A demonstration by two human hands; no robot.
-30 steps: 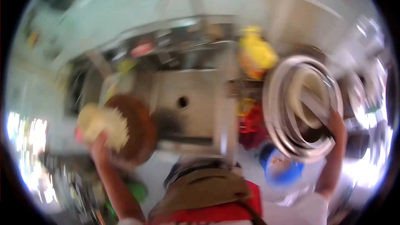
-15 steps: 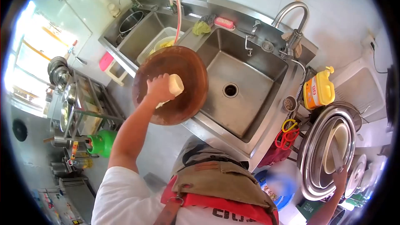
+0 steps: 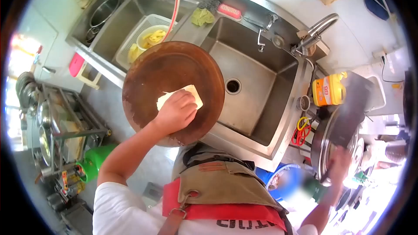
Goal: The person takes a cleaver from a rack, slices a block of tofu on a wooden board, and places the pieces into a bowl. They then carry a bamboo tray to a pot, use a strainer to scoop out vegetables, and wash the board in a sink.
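Observation:
My left hand (image 3: 176, 113) is closed over a pale cream-coloured vegetable chunk (image 3: 194, 94), pressing it down on a round brown wooden chopping board (image 3: 174, 60). One flat cut side of the chunk faces right, past my fingers. Off to the right, my right hand (image 3: 342, 163) grips a cleaver (image 3: 352, 108) by its handle. Its broad dark blade is blurred and points upward, in front of the stacked metal basins (image 3: 320, 145). The board overlaps the front edge of the sink.
Right of the board lies a steel sink (image 3: 248, 104) with a faucet (image 3: 320, 30). A white basket (image 3: 152, 20) holds a bowl of yellow pieces (image 3: 153, 38) in the left basin. A yellow jug (image 3: 329, 89) stands at right; a green gas cylinder (image 3: 93, 161) is at lower left.
My right hand has lifted the cleaver up from over the stacked basins at the lower right. My left hand has turned the vegetable chunk and moved lower on the board. The view has shifted.

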